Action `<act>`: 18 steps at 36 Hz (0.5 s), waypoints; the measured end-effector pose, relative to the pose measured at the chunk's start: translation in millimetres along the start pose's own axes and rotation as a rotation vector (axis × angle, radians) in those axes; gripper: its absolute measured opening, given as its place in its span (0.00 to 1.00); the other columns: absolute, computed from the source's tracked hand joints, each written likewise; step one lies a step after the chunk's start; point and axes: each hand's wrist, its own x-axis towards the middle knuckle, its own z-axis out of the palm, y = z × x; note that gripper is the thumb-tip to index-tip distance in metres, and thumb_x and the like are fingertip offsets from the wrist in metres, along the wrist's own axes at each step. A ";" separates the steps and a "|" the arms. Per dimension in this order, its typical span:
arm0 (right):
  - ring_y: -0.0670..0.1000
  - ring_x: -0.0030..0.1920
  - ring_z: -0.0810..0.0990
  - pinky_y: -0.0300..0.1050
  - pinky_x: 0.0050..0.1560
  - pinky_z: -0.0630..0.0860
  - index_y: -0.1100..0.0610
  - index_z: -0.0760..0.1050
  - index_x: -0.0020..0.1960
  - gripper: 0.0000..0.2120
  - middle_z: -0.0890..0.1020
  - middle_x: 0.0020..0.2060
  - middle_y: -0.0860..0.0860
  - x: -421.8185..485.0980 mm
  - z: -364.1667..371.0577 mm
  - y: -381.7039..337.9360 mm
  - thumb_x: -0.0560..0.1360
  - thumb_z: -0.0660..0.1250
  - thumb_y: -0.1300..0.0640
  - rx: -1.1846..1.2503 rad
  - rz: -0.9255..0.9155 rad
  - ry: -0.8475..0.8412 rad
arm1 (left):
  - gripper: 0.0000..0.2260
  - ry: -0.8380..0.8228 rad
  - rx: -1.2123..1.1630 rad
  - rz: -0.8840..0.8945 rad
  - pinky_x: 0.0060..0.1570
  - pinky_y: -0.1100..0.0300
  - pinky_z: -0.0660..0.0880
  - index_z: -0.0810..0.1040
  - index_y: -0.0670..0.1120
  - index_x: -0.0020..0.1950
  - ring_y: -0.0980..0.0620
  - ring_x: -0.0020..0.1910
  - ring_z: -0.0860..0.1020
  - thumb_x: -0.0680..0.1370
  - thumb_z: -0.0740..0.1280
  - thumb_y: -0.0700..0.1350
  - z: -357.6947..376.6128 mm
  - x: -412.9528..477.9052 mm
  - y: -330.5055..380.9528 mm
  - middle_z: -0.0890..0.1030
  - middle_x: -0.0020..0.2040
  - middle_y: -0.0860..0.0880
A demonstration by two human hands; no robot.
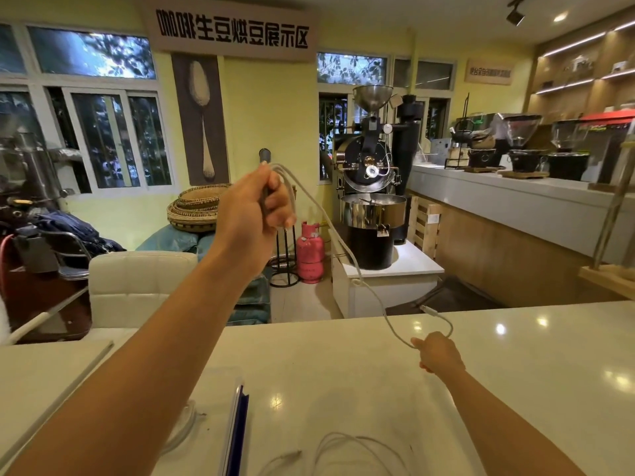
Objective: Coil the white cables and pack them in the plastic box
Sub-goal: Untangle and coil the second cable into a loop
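The clear plastic box (240, 417) sits low left on the counter (515, 389). The raised left hand (257, 207) has its grip closed round several loops of white cable (343, 245). The strand slopes down to the right hand (439, 352), whose grip pinches it near the plug. Best to feed the slack evenly, matching each loop's size and avoiding twists.

This is a coffee roastery shop: a black-and-steel drum coffee roaster with a silver funnel hopper (369, 187) stands on a white plinth (412, 266). Dark grinders with clear hoppers (522, 146) line the long pale counter (498, 201) (lit wooden shelves (580, 73) above), and a pink gas cylinder (310, 250) sits near stacked woven trays (196, 207).
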 end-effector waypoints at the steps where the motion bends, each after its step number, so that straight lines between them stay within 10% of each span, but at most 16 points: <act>1: 0.51 0.32 0.75 0.42 0.38 0.73 0.60 0.69 0.36 0.12 0.76 0.32 0.55 0.3 0.5 1.7 0.76 0.63 0.55 -0.009 0.001 0.006 | 0.18 0.005 -0.005 0.011 0.21 0.66 0.64 0.64 0.46 0.32 0.58 0.18 0.61 0.81 0.49 0.45 -0.5 0.0 0.2 0.64 0.20 0.55; 10: 0.50 0.29 0.72 0.40 0.30 0.69 0.63 0.71 0.45 0.12 0.76 0.30 0.57 -11.5 0.2 -20.9 0.79 0.55 0.56 0.496 -0.001 -0.261 | 0.17 -0.072 0.163 -0.093 0.21 0.66 0.64 0.64 0.45 0.32 0.58 0.19 0.61 0.81 0.49 0.43 -0.8 -6.0 -24.9 0.65 0.19 0.54; 18: 0.57 0.49 0.77 0.45 0.43 0.76 0.59 0.63 0.64 0.18 0.75 0.52 0.59 -40.1 -25.1 -64.8 0.79 0.54 0.49 0.631 -0.184 -0.477 | 0.17 -0.118 0.243 -0.202 0.27 0.61 0.58 0.64 0.45 0.32 0.58 0.19 0.62 0.81 0.49 0.42 -2.2 -3.5 -49.5 0.66 0.19 0.54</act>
